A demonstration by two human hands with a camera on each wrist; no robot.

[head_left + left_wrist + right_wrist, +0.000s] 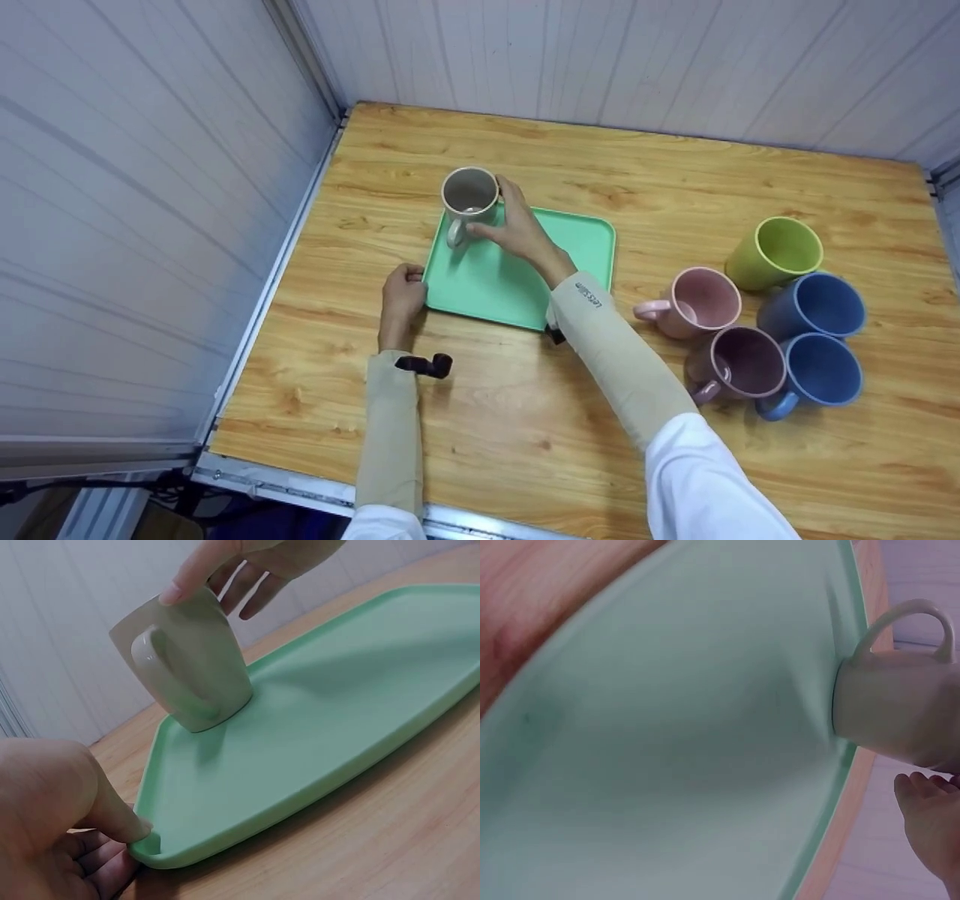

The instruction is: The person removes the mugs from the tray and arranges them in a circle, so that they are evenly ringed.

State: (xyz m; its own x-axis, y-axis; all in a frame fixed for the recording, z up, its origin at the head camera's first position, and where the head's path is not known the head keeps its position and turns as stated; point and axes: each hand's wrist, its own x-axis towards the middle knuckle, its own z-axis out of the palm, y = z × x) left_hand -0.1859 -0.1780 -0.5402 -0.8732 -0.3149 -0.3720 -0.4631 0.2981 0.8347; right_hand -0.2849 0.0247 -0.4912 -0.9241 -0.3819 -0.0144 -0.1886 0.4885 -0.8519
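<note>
A grey mug [471,196] stands upright at the far left corner of a green tray [517,277], its handle turned toward the person. My right hand [517,225] spreads loosely about the mug's right side. In the left wrist view its thumb lies at the mug's upper edge, while the other fingers [259,596] extend past it. The right wrist view shows the fingertips close beside the mug's wall [900,705]. At the tray's near left corner, my left hand [403,296] pinches the rim, thumb on top and fingers curled below.
To the right stand a yellow-green mug [765,259], a pink mug [697,304], a dark mauve mug [739,364] and two blue mugs [814,307], close together. A white panel wall [150,187] borders the wooden table [525,420] on the left, another at the back.
</note>
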